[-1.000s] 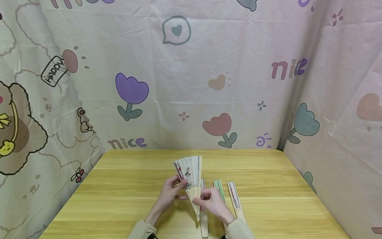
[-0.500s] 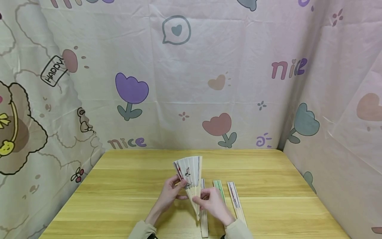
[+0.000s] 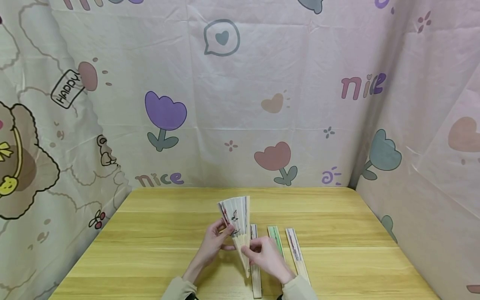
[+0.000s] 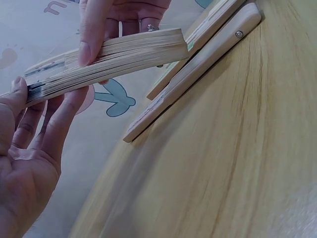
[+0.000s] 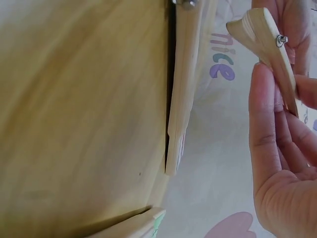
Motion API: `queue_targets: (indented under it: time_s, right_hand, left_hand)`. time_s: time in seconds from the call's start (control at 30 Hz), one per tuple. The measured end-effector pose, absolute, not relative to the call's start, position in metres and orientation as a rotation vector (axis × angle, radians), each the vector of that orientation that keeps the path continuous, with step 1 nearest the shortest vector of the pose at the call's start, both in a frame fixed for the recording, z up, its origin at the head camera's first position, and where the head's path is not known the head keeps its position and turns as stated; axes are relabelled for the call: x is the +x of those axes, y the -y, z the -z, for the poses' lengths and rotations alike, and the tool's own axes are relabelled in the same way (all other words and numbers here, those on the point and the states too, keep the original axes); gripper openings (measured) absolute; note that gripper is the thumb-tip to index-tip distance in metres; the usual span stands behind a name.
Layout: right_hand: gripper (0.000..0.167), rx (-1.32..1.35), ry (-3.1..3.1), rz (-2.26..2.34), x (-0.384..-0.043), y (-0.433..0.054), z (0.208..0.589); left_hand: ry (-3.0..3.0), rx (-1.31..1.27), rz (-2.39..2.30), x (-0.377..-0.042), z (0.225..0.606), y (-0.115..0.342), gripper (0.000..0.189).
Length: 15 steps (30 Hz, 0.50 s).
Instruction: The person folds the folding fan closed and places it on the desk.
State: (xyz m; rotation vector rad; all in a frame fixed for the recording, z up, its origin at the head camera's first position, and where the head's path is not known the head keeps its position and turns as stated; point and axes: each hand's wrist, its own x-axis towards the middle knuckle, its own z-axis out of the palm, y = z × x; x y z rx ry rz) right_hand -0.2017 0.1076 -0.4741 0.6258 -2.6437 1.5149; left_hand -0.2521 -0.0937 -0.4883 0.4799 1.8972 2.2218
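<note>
A partly spread folding fan (image 3: 240,214), with white printed leaf and pale wooden ribs, is held above the table in both hands. My left hand (image 3: 212,245) pinches its left edge, thumb in front. My right hand (image 3: 269,257) grips the ribs lower down on the right, between thumb and fingers. In the left wrist view the fan's ribs (image 4: 129,57) show edge-on in a thick stack. The metal rivet (image 5: 282,40) at its narrow end shows in the right wrist view. Directly below it lies a folded fan (image 3: 256,281) on the table, partly covered by the right hand.
Further right lie a folded fan with a green leaf (image 3: 275,234), partly behind the right forearm, and another folded fan with a greyish print (image 3: 297,252). The wooden table (image 3: 168,216) ends at a printed cloth backdrop (image 3: 225,104).
The held fan's right edge has shifted slightly left, so its spread is a little narrower. My right hand has moved marginally left with it; the left hand stays nearly still.
</note>
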Motion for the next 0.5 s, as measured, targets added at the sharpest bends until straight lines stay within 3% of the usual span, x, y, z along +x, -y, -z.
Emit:
queue_targets:
  time_s: [0.3, 0.5]
  right_hand:
    - [0.019, 0.624, 2.645, -1.555, -0.2005, -0.1071, 0.4728]
    - [0.017, 0.601, 2.653, -1.563, -0.2001, -0.1079, 0.4729]
  left_hand:
    - [-1.904, 0.478, -2.203, -0.2518, 0.4871, 0.0926, 0.044]
    - [-1.884, 0.451, -2.226, -0.2519, 0.4875, 0.0914, 0.044]
